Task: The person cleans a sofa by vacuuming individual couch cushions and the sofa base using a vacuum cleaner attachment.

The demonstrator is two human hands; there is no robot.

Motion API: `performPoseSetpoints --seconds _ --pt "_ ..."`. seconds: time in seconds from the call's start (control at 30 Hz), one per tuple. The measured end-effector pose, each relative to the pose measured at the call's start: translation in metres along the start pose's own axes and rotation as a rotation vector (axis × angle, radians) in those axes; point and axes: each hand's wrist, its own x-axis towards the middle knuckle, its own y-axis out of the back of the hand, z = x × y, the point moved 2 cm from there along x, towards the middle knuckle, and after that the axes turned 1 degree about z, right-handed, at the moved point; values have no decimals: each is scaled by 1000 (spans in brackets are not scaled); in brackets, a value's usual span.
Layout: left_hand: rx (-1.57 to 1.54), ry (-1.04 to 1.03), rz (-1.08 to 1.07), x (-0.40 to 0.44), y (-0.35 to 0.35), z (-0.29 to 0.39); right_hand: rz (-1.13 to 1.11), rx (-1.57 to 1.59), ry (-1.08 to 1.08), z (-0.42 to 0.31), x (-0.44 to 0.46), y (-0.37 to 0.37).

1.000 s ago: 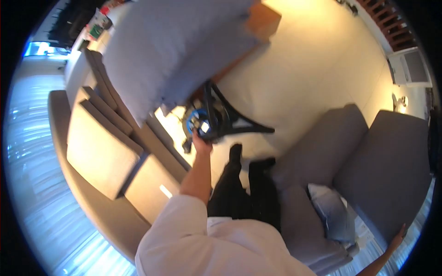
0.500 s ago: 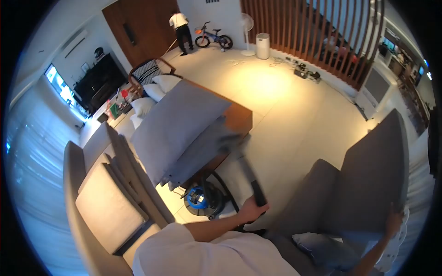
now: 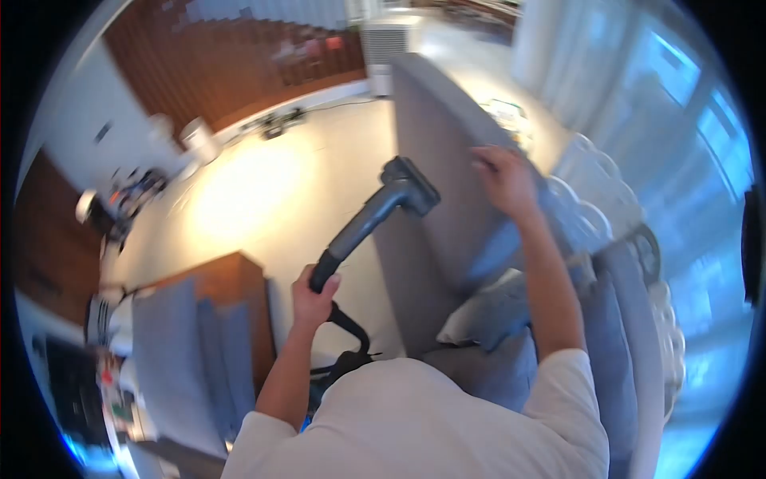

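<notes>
My left hand (image 3: 313, 297) is wrapped round the black handle end of a vacuum cleaner wand. The grey vacuum wand (image 3: 363, 227) slants up to the right and ends in a wide brush-like nozzle (image 3: 411, 188), raised in front of the sofa's upright grey back (image 3: 435, 120). From the handle a black hose (image 3: 349, 326) curves down toward my body, which hides most of the machine. My right hand (image 3: 507, 185) is over the edge of the sofa back, its fingers loosely bent and apart, with nothing seen in them. Whether it touches the fabric I cannot tell.
Pillows (image 3: 487, 315) lie on the sofa at my right. Grey cushions (image 3: 171, 351) are stacked on a wooden table (image 3: 247, 279) at left. White scalloped chair backs (image 3: 586, 215) stand behind the sofa. A person (image 3: 96, 211), blurred, is at far left near a bicycle (image 3: 140, 191).
My view has swung right toward the sofa. The nozzle has moved from beside the stacked cushions to in front of the sofa back. My right hand has risen and moved forward along the sofa.
</notes>
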Motion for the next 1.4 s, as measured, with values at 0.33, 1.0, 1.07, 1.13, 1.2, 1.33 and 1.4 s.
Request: performPoseSetpoints --seconds 0.33,1.0,1.07,1.13,1.2,1.33,1.4 --pt "-104 -404 -96 80 -139 42 -255 497 -651 27 -3 24" --pt "-440 -514 -983 199 -238 -41 64 280 -1075 54 14 22" --pt "-410 -506 -997 205 -237 -42 96 241 -1118 48 20 25" --pt "-398 -522 -1007 206 -239 -43 -37 202 -1232 47 26 25" --pt "-390 -543 -1005 204 -243 -46 -6 234 -1165 60 17 19" --pt "-345 -598 -871 205 -246 -50 12 168 -1056 71 11 15" --pt "-319 -590 -869 203 -245 -45 3 122 -1081 68 14 15"
